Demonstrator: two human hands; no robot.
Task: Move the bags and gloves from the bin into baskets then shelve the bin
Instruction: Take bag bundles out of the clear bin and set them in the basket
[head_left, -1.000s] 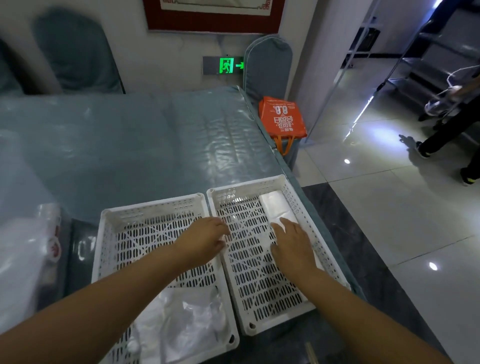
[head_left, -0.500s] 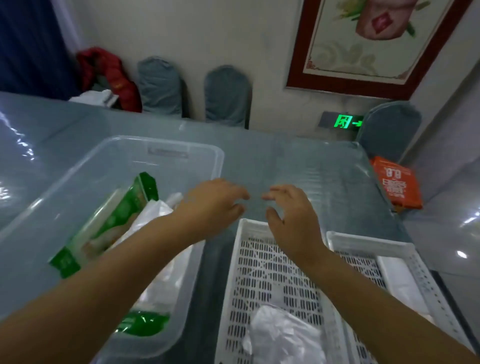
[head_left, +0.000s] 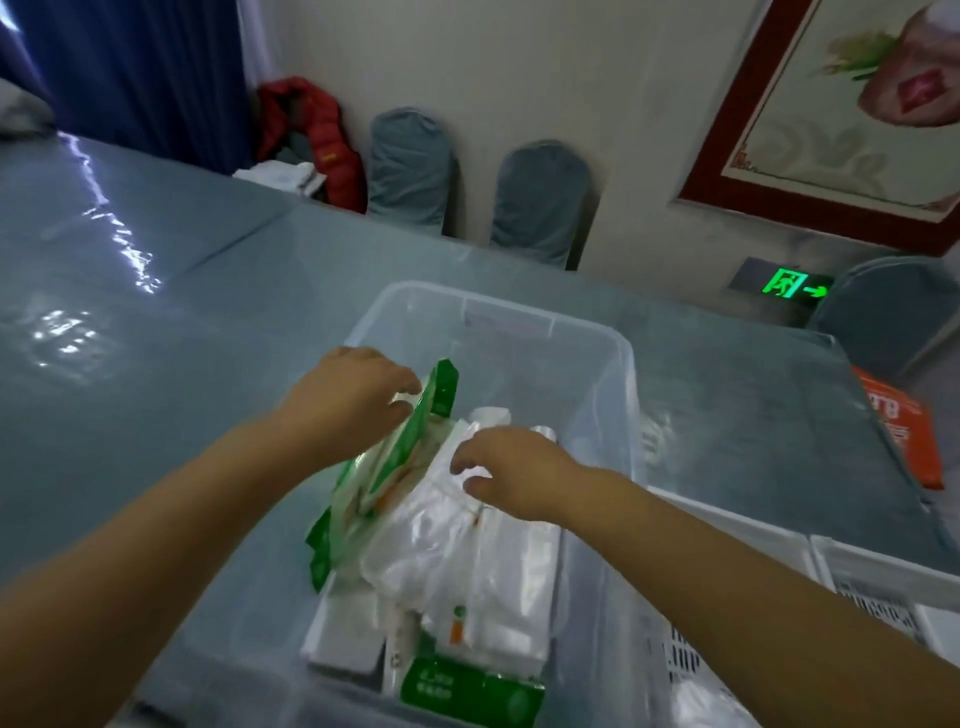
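The bin (head_left: 618, 364), a clear plastic tub, sits on the grey-blue table (head_left: 156, 322) at the centre of the frame. It holds a green-and-white packet (head_left: 395, 467) tilted against its left wall, a bundle of white plastic bags (head_left: 467, 551) to the right of that packet, and further white and green packs (head_left: 467, 691) lying flat at its lower end.

The left hand (head_left: 353, 400) reaches into the bin from the lower left. Its fingers are bent over the upper edge of the green-and-white packet and touch it; whether they close round it cannot be told.

The right hand (head_left: 509, 467) reaches in from the lower right. It rests on top of the white plastic bags with fingers curled downward; a firm grip cannot be confirmed.

A white slotted basket (head_left: 779, 540) stands just beside the bin at the right edge of the frame, with a second basket (head_left: 883, 561) beside it at the frame edge.

Background: two covered chairs (head_left: 410, 166) against the wall at upper centre, a red jacket (head_left: 317, 135) to their left, a framed picture (head_left: 831, 104) at upper right, a green exit sign (head_left: 789, 283) below it, and an orange bag (head_left: 904, 426) at the right edge of the table.
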